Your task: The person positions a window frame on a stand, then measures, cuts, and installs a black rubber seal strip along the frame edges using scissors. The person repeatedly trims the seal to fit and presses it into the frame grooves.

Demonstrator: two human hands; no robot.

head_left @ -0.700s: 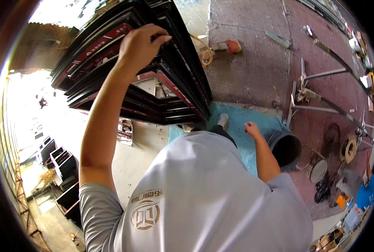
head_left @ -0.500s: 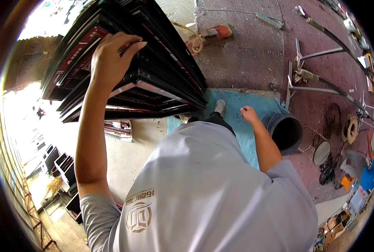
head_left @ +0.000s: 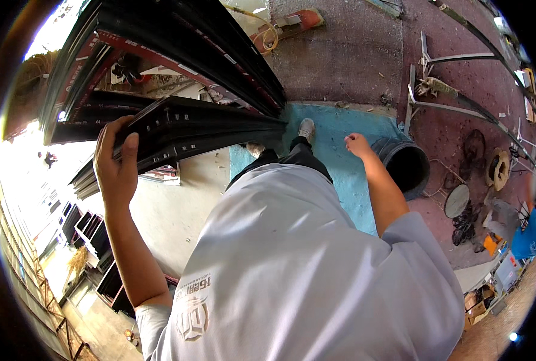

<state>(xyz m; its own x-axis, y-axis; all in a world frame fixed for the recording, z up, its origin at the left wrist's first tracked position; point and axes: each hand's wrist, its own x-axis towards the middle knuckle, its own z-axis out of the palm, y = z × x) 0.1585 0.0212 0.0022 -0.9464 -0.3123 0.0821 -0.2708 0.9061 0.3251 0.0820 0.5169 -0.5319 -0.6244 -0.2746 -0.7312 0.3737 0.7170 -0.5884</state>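
Observation:
Tall black frames (head_left: pixel 189 54) with dark red strips stand leaning in a stack at the upper left. My left hand (head_left: pixel 117 157) grips the upper corner of the nearest black frame (head_left: pixel 183 123), thumb on the near side and fingers round behind it. A gap separates this frame and those beside it from the rest of the stack. Out to the right, over the blue mat (head_left: pixel 340 174), my right hand (head_left: pixel 357 145) hangs with its fingers curled in, nothing visible in it.
A dark round bin (head_left: pixel 403 168) stands beside my right forearm. Metal bars (head_left: pixel 454 58) lie at the upper right, and a red-orange tool (head_left: pixel 298 23) sits on the floor ahead. More dark frames (head_left: pixel 93 234) stand at the left.
My left hand has come down and nearer with the frame's corner, tilting it toward me and widening the gap in the stack. The right hand stays curled at my side.

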